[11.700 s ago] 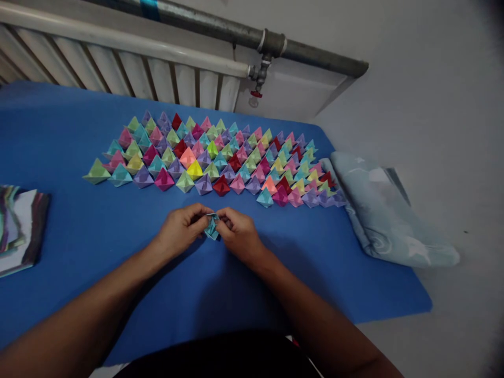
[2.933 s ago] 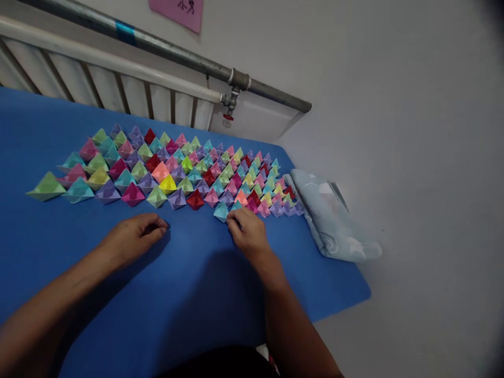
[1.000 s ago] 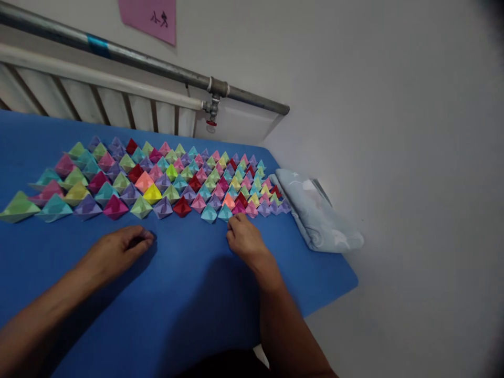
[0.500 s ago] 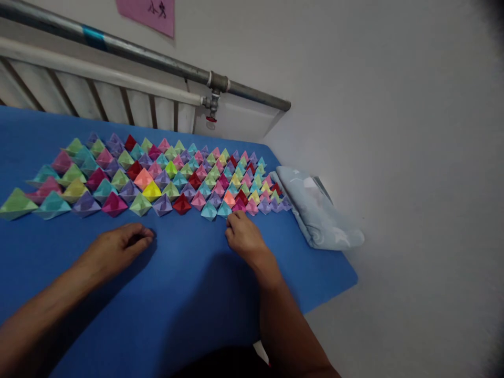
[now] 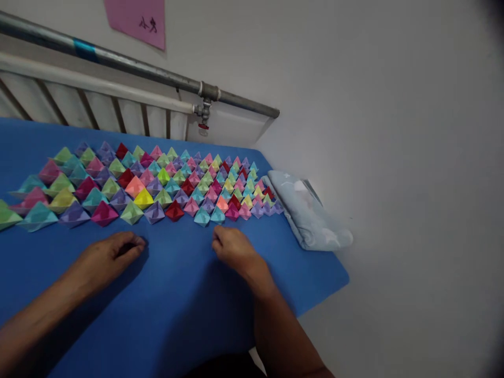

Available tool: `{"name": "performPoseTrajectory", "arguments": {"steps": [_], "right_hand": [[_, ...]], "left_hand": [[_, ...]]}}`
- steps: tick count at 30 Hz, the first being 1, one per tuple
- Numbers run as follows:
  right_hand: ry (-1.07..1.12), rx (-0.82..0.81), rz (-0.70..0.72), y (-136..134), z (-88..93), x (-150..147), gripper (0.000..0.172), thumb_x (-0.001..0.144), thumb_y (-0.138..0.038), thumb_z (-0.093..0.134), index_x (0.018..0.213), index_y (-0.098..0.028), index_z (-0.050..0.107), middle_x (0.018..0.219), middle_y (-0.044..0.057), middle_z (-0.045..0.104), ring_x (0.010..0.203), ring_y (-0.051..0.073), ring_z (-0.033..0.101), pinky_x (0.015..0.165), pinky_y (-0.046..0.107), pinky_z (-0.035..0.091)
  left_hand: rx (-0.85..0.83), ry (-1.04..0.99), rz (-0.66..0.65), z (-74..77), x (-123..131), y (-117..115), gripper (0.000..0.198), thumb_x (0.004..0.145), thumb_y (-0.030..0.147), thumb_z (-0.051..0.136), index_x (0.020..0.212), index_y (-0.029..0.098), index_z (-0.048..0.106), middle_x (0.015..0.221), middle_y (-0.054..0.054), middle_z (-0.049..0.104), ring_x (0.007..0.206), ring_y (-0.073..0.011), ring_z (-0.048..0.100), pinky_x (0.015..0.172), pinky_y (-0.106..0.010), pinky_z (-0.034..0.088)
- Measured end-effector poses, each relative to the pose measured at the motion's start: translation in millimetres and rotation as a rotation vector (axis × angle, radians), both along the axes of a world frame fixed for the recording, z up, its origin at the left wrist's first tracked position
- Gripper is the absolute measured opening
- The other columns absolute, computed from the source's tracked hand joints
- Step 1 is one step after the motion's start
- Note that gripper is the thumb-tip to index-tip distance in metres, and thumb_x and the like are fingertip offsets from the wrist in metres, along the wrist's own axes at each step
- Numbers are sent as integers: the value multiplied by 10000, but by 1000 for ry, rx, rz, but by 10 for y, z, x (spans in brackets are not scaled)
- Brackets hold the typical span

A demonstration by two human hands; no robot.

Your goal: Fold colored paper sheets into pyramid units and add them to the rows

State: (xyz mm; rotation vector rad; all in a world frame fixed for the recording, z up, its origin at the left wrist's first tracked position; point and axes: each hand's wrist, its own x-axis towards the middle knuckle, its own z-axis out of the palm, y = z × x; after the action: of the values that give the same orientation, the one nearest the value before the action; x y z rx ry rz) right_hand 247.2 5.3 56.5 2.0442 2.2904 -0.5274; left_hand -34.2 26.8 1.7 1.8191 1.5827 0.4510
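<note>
Rows of folded paper boats in many colours stand packed together on the blue table [image 5: 169, 294]. My left hand [image 5: 112, 254] rests low over the tabletop, fingers curled and thumb close to the fingertips, with nothing visible in it. It lies just in front of a light green paper boat [image 5: 132, 212] without touching it. Curled closed, my right hand [image 5: 232, 247] is just in front of a cyan paper boat [image 5: 218, 214]. A magenta paper boat [image 5: 232, 211] stands beyond its knuckles. I see nothing held in the right hand, though its palm side is hidden.
A folded pale blue cloth [image 5: 307, 210] lies at the table's right edge, beside the boats. Behind the table run a metal pipe [image 5: 157, 72] with a red-handled valve [image 5: 203, 126] and a white radiator [image 5: 129, 116]. A pink paper [image 5: 137, 21] hangs on the wall.
My right hand has drawn back from the front row and moved left, uncovering the magenta boat. My left hand stays nearly in place. The whole view has shifted slightly.
</note>
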Motion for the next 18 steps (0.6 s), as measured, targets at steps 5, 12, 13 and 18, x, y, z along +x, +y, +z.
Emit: {"name": "performPoseTrajectory", "arguments": {"steps": [5,12,13,18], "right_hand": [[127,-10,194,-105,-116,-195,155,874,-135,487,754,-182,573,727,9,620,647,123,491,614,260,279],[175,-40,390,-27,-350,-505,163,848,-221,467,686,-232,477,649,14,597,594,165,538,582,278,300],[174,-45,382,-37,-333,-527,168,851,-237,466,683,-236,471,646,15,602,594,171,552,578,279,305],[222,-21,354,-102,-245,-525,184,861,-271,453,682,-240,477,666,21,631,612,184,582,588,284,333]], "left_hand": [[124,26,-93,212,164,-109,260,803,335,424,739,204,640,773,-53,681,739,-212,629,728,-332,488],[170,95,-36,266,165,2,109,759,129,552,723,175,644,767,-20,677,713,-142,598,675,-230,463],[184,86,-38,284,157,-6,105,756,121,563,722,175,647,763,-17,676,713,-140,601,672,-226,465],[337,59,85,404,-20,-288,168,826,130,521,898,181,664,936,-63,688,877,-180,625,820,-288,491]]}}
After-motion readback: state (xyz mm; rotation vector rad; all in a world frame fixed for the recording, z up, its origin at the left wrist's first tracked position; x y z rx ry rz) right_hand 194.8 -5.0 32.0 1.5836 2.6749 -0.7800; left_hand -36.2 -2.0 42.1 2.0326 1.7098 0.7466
